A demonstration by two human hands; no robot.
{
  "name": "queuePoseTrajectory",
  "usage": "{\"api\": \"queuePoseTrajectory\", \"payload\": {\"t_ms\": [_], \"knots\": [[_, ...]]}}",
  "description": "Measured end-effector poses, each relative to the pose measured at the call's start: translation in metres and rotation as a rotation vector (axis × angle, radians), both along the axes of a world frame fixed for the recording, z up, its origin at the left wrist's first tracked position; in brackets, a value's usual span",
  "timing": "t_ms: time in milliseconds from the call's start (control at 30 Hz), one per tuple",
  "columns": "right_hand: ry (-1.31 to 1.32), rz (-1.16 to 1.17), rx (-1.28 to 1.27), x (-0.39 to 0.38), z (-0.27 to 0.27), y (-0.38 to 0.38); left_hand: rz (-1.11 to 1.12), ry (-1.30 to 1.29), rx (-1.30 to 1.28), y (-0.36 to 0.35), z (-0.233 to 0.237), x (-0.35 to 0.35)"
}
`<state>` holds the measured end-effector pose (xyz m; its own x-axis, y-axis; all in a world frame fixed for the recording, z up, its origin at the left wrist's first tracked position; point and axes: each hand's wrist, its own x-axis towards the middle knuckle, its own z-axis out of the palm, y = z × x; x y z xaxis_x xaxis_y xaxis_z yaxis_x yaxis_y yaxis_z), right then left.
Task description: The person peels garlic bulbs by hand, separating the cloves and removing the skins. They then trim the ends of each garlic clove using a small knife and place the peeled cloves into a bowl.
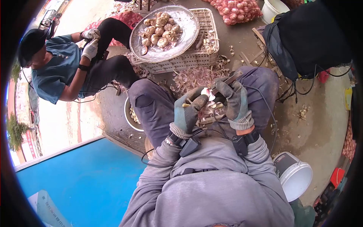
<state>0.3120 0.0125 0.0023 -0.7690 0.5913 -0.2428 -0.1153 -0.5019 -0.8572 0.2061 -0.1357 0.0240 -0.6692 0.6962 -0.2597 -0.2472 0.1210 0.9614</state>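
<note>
While the left hand [188, 113] is pinching the garlic [206, 92] over the lap, the right hand [236, 103] is pressing in from the opposite side. Its gloved fingers are curling tight round a dark tool [231, 78]. The tool's end is poking up and away from the grip; whether it is a knife is too small to tell. So both hands are closed, one on the bulb and one on the tool, and the garlic is sitting right between them, touching both gloves.

Scraps [208, 115] are gathering just under the grip, and peels [194, 77] are lying just beyond it on the ground. A bowl [129, 113] is waiting off to the left of the grip, by the knee. Further ahead, the tray [189, 38] is resting on a crate [207, 22] with more bulbs on it. Well beyond the grip to the left, a co-worker [56, 72] is sitting, working with white gloves.

To do this well, the person is probably best off holding the bulb firmly by its sides, with the left fingertips out of the tool's path. Short, controlled strokes look wiser than long ones. Working low over the lap is likely to stop bits scattering.
</note>
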Motion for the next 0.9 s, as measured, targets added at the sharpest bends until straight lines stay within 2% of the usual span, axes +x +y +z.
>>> {"api": "queuePoseTrajectory", "payload": {"t_ms": [33, 100, 200, 233, 367, 433, 533, 567, 667, 700, 767, 833, 900], "knots": [[0.006, 0.008, -0.01, 0.0, -0.001, -0.002, 0.008, 0.006, -0.01, 0.0, -0.001, 0.0], [0.189, -0.075, -0.084, 0.0, -0.004, -0.006, 0.021, -0.006, 0.103, 0.001, -0.005, -0.001], [0.189, -0.035, -0.148, 0.004, -0.014, -0.002, -0.03, -0.057, 0.06, -0.003, -0.006, -0.003], [-0.074, 0.051, 0.199, 0.003, 0.008, -0.002, -0.033, -0.139, 0.013, -0.003, -0.002, -0.004], [0.01, 0.027, 0.22, 0.005, -0.004, 0.004, -0.05, -0.079, 0.083, -0.002, 0.007, -0.004], [0.027, -0.09, -0.079, 0.009, -0.01, 0.013, 0.038, -0.141, 0.12, -0.003, 0.005, -0.002], [0.066, -0.097, -0.079, 0.005, 0.004, 0.005, 0.096, -0.183, 0.099, -0.002, -0.001, -0.003], [-0.015, -0.083, 0.196, 0.0, 0.016, -0.004, 0.097, -0.183, 0.098, -0.001, -0.002, -0.003], [0.031, -0.118, 0.125, -0.012, 0.007, -0.018, 0.043, -0.087, 0.083, 0.001, 0.0, -0.002], [0.22, -0.057, -0.155, -0.012, 0.001, -0.012, 0.07, -0.094, 0.063, 0.002, 0.003, -0.001], [0.206, -0.075, -0.19, -0.016, 0.005, -0.014, 0.099, -0.101, 0.04, 0.002, 0.008, 0.001], [0.191, -0.091, -0.221, -0.018, 0.008, -0.015, 0.102, 0.158, 0.017, 0.004, 0.011, 0.001], [0.133, -0.088, -0.132, -0.019, 0.01, -0.015, 0.107, 0.201, -0.007, 0.004, 0.007, 0.001]]}}
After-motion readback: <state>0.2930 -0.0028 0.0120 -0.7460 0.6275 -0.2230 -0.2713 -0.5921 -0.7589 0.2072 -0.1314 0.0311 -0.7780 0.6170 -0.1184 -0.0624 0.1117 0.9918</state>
